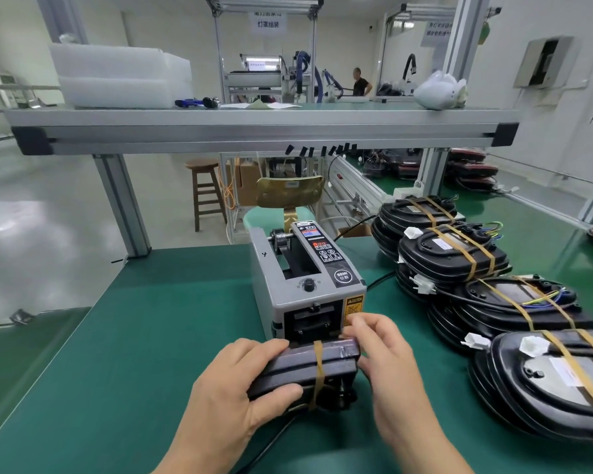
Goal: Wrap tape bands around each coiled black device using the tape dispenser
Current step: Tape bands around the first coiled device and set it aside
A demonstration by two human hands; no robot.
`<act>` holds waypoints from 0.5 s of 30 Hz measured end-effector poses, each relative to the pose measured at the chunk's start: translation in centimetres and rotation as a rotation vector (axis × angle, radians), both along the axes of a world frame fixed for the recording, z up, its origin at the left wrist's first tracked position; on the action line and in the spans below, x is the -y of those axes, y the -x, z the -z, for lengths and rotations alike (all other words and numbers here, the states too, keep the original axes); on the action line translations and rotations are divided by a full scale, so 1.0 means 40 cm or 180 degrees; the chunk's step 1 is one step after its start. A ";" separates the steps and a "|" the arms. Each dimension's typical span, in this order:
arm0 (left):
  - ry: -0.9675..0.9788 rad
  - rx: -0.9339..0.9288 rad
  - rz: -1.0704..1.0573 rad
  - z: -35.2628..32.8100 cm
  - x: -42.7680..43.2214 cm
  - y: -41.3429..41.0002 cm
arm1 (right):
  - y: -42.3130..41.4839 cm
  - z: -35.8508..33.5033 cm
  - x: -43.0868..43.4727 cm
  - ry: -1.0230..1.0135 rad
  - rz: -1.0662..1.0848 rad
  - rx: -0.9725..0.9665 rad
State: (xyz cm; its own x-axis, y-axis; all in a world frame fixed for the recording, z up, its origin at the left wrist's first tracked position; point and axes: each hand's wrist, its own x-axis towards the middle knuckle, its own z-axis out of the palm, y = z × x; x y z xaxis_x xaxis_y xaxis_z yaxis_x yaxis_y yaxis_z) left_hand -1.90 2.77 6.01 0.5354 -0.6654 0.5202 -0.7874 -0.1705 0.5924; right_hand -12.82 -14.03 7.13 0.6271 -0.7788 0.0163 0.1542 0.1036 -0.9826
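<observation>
1. Coiled black device (pixel 302 371) stands on its edge on the green mat (pixel 134 336), just in front of the tape dispenser (pixel 305 278). One tan tape band (pixel 318 367) runs around its middle.
2. Left hand (pixel 240 381) grips the device's left end, thumb on the near face and fingers over the top.
3. Right hand (pixel 380 350) holds the right end with its fingers curled over the top corner by the dispenser's mouth. I cannot tell whether they also pinch a tape strip.
4. Both hands cover the device's ends. Its underside is hidden, and the dispenser's dark slot is hard to read.
5. Banded devices (pixel 452 258) lie overlapping in a row to the right, and the frame edge cuts off the nearest one.
6. Left of the dispenser the mat runs wide to the table's edge. An aluminium post (pixel 124 206) stands at the far left corner and carries a shelf (pixel 254 131) overhead.
</observation>
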 end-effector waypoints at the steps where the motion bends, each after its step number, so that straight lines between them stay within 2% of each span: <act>1: 0.0018 0.0017 -0.0002 0.002 0.000 0.001 | -0.004 0.002 0.013 -0.0131 0.0117 -0.0069; 6: 0.0139 0.0107 -0.0054 0.008 -0.007 0.001 | -0.026 0.018 0.039 -0.0226 0.0231 -0.0332; 15: 0.0152 0.0025 -0.0124 0.007 -0.004 -0.007 | -0.053 0.021 0.037 -0.0487 0.0478 -0.0321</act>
